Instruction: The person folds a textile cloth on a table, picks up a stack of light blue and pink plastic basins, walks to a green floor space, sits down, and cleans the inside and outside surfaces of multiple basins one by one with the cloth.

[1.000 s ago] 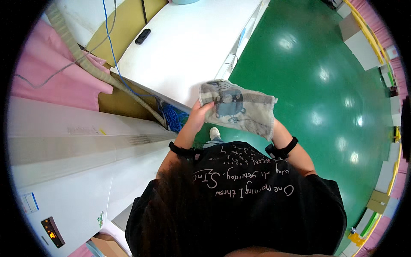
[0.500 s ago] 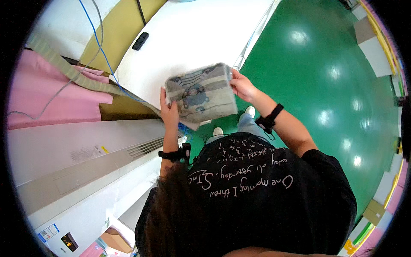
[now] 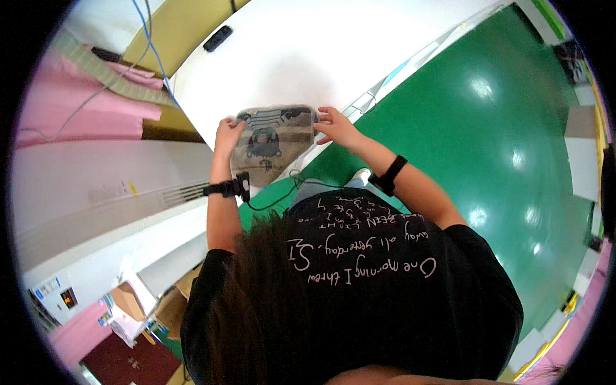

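A small grey-brown cloth (image 3: 273,141) with a dark printed figure is held spread out by its top corners. My left hand (image 3: 228,133) pinches its left corner and my right hand (image 3: 335,125) grips its right corner. The cloth hangs over the near edge of a white table (image 3: 308,58). Both wrists wear black bands, and a thin black cable runs from the left one. My black shirt with white writing fills the lower middle of the view.
A small black device (image 3: 218,37) lies far back on the table. A blue cable (image 3: 151,45) and pink fabric (image 3: 77,109) are on the left. Shiny green floor (image 3: 500,141) spreads to the right. Cardboard boxes (image 3: 128,301) sit at the lower left.
The cloth was bunched near my chest, then lifted. Now both hands hold it spread flat and farther forward, at the table's edge. The view has turned toward the table.
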The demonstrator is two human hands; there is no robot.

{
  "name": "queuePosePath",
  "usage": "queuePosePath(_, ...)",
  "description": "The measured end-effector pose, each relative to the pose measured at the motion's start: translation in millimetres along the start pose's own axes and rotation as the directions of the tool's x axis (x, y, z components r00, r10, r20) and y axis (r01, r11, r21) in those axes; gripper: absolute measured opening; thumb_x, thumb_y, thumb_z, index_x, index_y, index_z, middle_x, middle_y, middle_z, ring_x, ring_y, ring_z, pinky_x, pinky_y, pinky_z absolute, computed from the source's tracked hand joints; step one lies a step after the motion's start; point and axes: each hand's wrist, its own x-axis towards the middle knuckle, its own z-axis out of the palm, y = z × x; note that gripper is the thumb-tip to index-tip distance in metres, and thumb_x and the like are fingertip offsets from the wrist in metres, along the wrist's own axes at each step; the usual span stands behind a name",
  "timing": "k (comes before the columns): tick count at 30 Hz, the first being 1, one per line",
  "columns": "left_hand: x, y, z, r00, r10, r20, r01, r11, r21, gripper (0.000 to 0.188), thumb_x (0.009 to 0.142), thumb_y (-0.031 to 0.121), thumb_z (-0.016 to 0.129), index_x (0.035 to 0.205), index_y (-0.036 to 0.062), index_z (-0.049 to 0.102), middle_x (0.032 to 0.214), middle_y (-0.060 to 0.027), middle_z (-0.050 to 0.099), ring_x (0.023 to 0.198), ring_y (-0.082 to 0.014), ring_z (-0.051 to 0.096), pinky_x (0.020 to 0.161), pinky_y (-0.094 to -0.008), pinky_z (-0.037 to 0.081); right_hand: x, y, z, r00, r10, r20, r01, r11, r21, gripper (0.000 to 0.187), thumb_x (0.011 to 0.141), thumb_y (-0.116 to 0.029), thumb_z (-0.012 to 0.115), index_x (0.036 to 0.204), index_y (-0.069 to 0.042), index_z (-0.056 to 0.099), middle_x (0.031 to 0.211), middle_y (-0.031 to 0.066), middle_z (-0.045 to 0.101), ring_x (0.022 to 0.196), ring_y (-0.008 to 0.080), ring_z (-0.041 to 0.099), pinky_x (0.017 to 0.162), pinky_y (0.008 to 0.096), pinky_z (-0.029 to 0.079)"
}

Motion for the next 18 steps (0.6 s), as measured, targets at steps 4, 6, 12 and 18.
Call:
queuePosePath(4, 5, 30, 13, 0.944, -0.002, 0.329, 0.005, 1.000, -0.008, 0.047, 0.077, 0.030, 0.071, 0.101, -0.0084, 0.061, 0.092, -0.0137, 0.064, 0.081, -0.0192, 0.060, 0.073, -0.0308, 0.047, -3, -13, 1, 0.996, -0.023, -0.085, -0.020, 0.881, -0.473, 0.070, 0.075, -0.024, 0.071, 0.129, 0.003, 0.035, 0.104, 0.0240, 0.058, 0.081, 0.0292, 0.065, 0.053, 0.0379, 0.053)
queuePosePath(6, 5, 27, 17, 0.922, -0.010, 0.386, 0.008, 1.000, 0.007, 0.044, 0.078, 0.030, 0.071, 0.102, -0.0060, 0.062, 0.090, -0.0109, 0.063, 0.080, -0.0181, 0.058, 0.072, -0.0297, 0.045, -2, -7, -1, 0.998, -0.048, -0.047, 0.008, 0.781, -0.624, 0.069, 0.074, -0.024, 0.071, 0.127, 0.003, 0.037, 0.096, 0.0245, 0.060, 0.084, 0.0308, 0.065, 0.058, 0.0400, 0.053)
queuePosePath(12, 3, 49, 25, 0.911, 0.052, 0.409, 0.043, 0.975, -0.218, 0.023, 0.083, 0.020, 0.066, 0.093, 0.0002, 0.063, 0.078, 0.0004, 0.056, 0.069, -0.0100, 0.048, 0.062, -0.0257, 0.039, 8, 6, -38, 0.966, -0.258, -0.026, 0.183, 0.748, -0.638, 0.061, 0.068, -0.012, 0.066, 0.124, -0.008, 0.043, 0.097, 0.0231, 0.062, 0.093, 0.0399, 0.061, 0.081, 0.0440, 0.049)
queuePosePath(18, 5, 50, 17, 0.920, 0.332, 0.208, -0.164, 0.807, -0.567, 0.013, 0.080, -0.001, 0.062, 0.087, 0.0068, 0.053, 0.078, 0.0054, 0.048, 0.072, -0.0052, 0.044, 0.065, -0.0204, 0.035, 3, -60, -60, 0.933, -0.346, -0.098, 0.186, 0.699, -0.691, 0.063, 0.078, -0.005, 0.064, 0.133, -0.014, 0.035, 0.110, 0.0208, 0.058, 0.094, 0.0331, 0.060, 0.079, 0.0394, 0.050)
